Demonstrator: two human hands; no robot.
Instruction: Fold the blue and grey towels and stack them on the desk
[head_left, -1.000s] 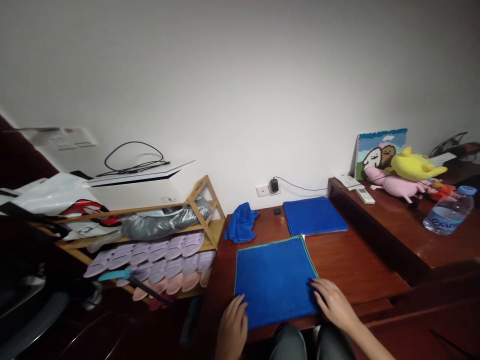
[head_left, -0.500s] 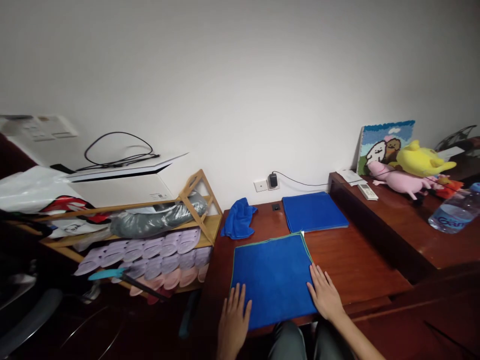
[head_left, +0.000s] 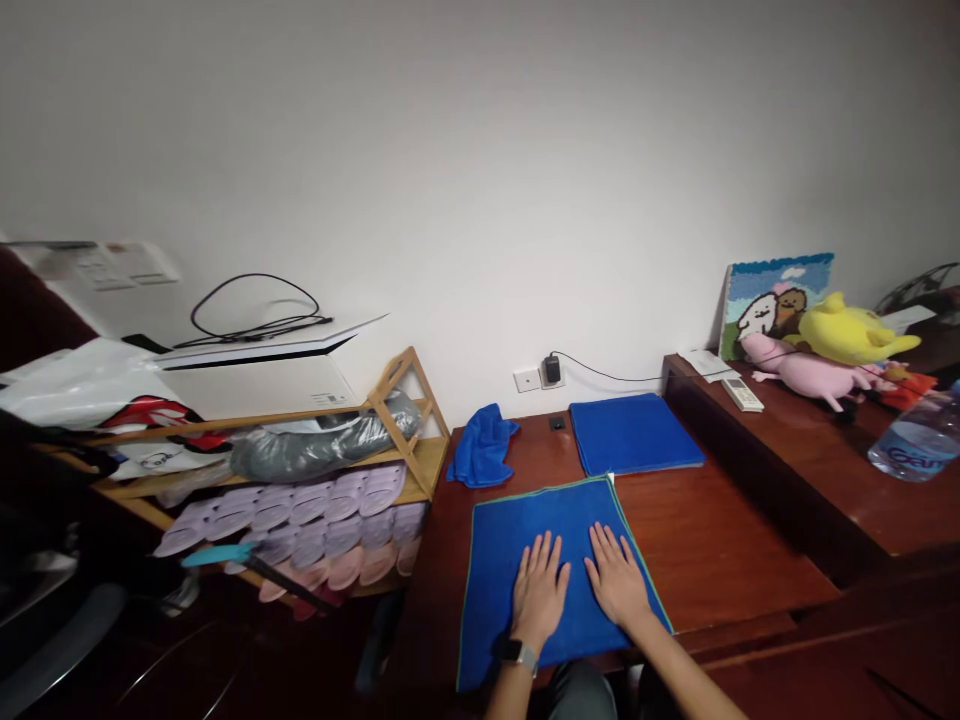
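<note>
A blue cloth with green edging [head_left: 495,560] lies spread flat on the brown wooden desk [head_left: 727,530]. My left hand [head_left: 538,590], with a watch on the wrist, rests palm down on the cloth's middle, fingers stretched out. To its right, my right hand [head_left: 619,580] also lies flat on the cloth, fingers apart. Neither hand holds anything. Behind them, a flat blue cloth stack [head_left: 634,433] sits near the wall, and a crumpled blue cloth [head_left: 482,446] lies at the desk's back left.
Left of the desk stands a wooden rack [head_left: 429,460] with rows of slippers [head_left: 315,505] and a white box [head_left: 262,385]. On the raised right surface are a remote [head_left: 742,394], plush toys [head_left: 810,372] and a water bottle [head_left: 913,442]. A black plug [head_left: 552,369] is in the wall.
Both hands have moved inward from the cloth's side edges onto its middle. The cloth's lower corners now show, spread wider. The view has shifted slightly.
</note>
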